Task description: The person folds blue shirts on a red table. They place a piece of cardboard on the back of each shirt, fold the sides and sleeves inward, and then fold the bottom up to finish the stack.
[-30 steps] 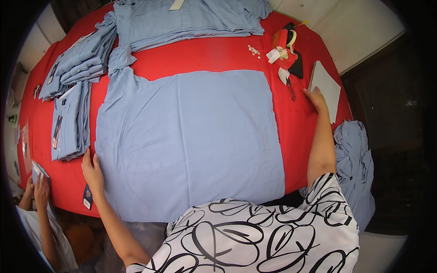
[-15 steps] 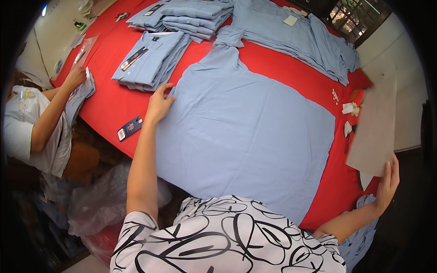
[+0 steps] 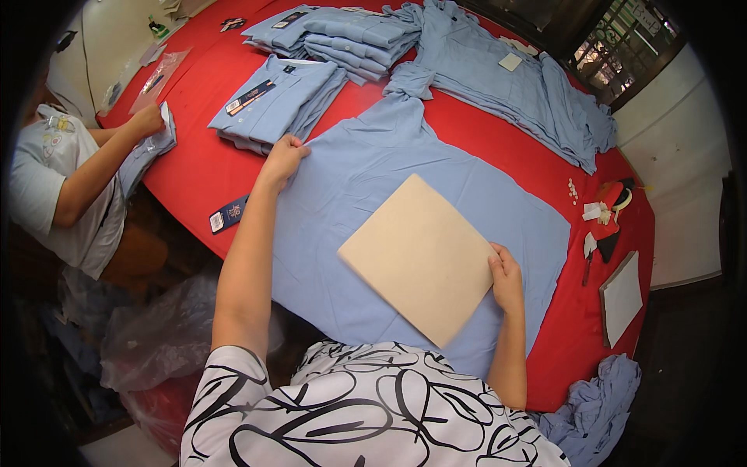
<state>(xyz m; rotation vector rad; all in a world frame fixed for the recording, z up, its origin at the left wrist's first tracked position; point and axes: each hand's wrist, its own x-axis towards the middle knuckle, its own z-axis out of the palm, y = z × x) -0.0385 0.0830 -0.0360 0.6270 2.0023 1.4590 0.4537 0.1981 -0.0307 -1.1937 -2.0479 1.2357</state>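
Note:
A light blue shirt (image 3: 498, 206) lies spread on the red-covered table, one sleeve pointing to the far side. At its left edge my left hand (image 3: 285, 161) pinches the fabric between thumb and fingers. My right hand (image 3: 506, 280) grips a beige rectangular board (image 3: 420, 257) by its right corner. The board is over the middle of the shirt, set at a slant; whether it touches the cloth I cannot tell. A dark blue tag (image 3: 229, 214) lies beside my left forearm.
Folded shirts (image 3: 280, 101) with tags sit beyond my left hand, more stacks (image 3: 362, 35) behind them. Unfolded shirts (image 3: 506, 86) are piled far right. At the right edge lie white boards (image 3: 622, 300), a tape roll (image 3: 622, 200) and small buttons (image 3: 573, 191). A co-worker (image 3: 78, 179) handles a shirt at left.
My right hand has brought the board from the table's right side across over the shirt. My left hand has gone from spread fingers to a pinch on the shirt's edge.

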